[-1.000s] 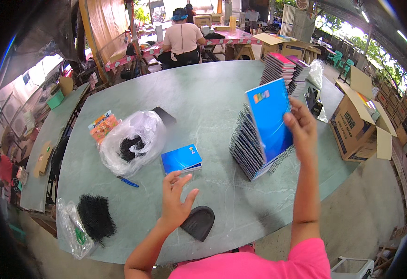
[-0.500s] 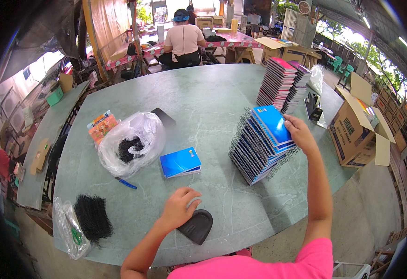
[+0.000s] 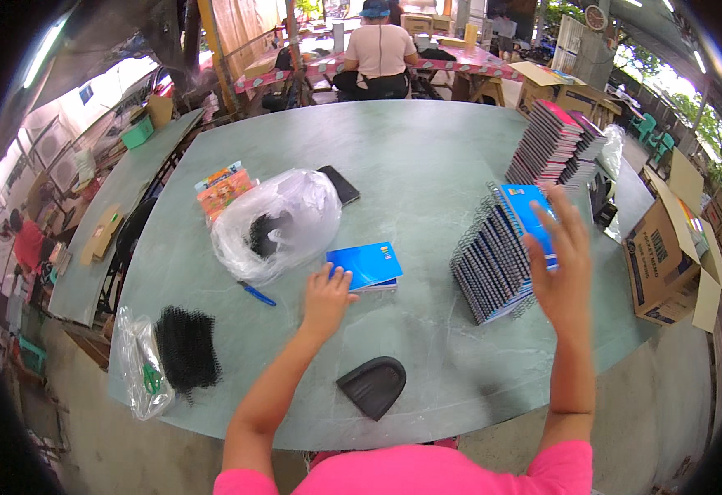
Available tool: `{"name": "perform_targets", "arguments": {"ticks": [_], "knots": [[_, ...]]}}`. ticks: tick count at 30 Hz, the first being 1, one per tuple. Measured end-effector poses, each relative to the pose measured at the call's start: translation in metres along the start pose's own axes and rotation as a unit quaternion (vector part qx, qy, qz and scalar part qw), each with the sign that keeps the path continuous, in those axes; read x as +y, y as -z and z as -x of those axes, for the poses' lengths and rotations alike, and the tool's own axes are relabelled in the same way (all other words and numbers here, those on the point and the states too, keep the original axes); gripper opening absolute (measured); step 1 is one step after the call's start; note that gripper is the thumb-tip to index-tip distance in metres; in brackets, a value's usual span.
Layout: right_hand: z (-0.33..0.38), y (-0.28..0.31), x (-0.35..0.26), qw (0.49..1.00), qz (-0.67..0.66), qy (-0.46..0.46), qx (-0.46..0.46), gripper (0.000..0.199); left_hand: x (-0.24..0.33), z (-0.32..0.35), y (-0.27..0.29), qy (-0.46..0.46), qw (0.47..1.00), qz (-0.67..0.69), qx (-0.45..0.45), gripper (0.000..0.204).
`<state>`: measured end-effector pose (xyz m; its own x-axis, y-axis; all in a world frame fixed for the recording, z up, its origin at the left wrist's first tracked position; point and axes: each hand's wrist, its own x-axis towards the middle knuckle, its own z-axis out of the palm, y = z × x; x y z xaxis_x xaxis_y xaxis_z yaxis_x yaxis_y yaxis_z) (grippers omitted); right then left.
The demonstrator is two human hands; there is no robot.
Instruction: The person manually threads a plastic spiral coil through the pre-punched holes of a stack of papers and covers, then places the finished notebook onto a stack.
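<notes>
Fingers (image 3: 326, 275) parted, left grip (image 3: 326, 304) touches blue notebook (image 3: 367, 262); right grip (image 3: 566, 268) gapes.

I can see the camera sits on the person's head, left of its twin, tipped down and ahead across the table (image 3: 427, 153). The left hand (image 3: 328, 300) and right hand (image 3: 561, 252) are close below it; its fisheye sweep reaches a co-worker (image 3: 380, 54) well beyond, edges bending rimward.

blue notebooks (image 3: 369, 262), black coils (image 3: 188, 348), grey-green tabletop (image 3: 427, 148), pink shirt (image 3: 415, 473), white-patterned pink tablecloth (image 3: 491, 69)
</notes>
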<state>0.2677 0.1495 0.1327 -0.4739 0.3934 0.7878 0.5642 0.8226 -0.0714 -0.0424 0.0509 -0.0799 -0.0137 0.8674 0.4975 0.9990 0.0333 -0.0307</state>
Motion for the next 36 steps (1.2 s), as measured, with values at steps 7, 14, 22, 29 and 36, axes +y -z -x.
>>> {"name": "perform_targets", "arguments": {"ticks": [7,14,22,29,36], "knots": [[0.071,-0.115,-0.073,0.965,-0.108,0.132,-0.197,0.036,0.038,0.012,0.038,-0.021,0.994,0.059,-0.09,0.031],[0.105,-0.154,-0.093,0.941,-0.124,0.044,-0.311,0.011,-0.027,0.062,0.08,0.174,0.959,0.208,-0.079,0.026],[0.106,-0.157,-0.094,0.934,-0.131,0.044,-0.328,0.007,-0.12,0.148,0.11,0.535,0.834,-0.092,-0.102,0.03],[0.097,-0.165,-0.107,0.932,-0.184,0.026,-0.311,0.009,-0.112,0.148,0.061,0.474,0.868,-0.083,-0.125,0.023],[0.092,-0.157,-0.102,0.925,-0.169,0.014,-0.34,0.009,-0.1,0.135,0.064,0.463,0.884,0.066,0.027,0.032]]}}
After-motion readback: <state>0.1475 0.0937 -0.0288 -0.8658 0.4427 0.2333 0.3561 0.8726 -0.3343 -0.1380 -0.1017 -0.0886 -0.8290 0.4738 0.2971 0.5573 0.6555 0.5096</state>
